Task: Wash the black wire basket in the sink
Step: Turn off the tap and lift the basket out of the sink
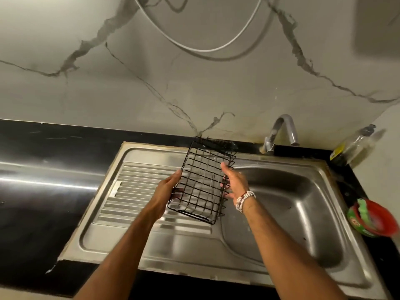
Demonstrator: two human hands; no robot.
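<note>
Left hand [167,191] and right hand [234,184] grip basket [201,185], one on each long side, fingers curled round wires. Basket held in air, tilted. Bead bracelet [243,200] on right wrist. Below grip: sink [281,167], with drainboard [134,187] under left hand and bowl under right. Beyond right hand: tap [281,131]. Farther right: bottle [352,146], red tub [374,217].

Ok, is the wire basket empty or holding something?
Empty: the drainboard shows straight through the grid of the black wire basket; nothing lies inside.
</note>
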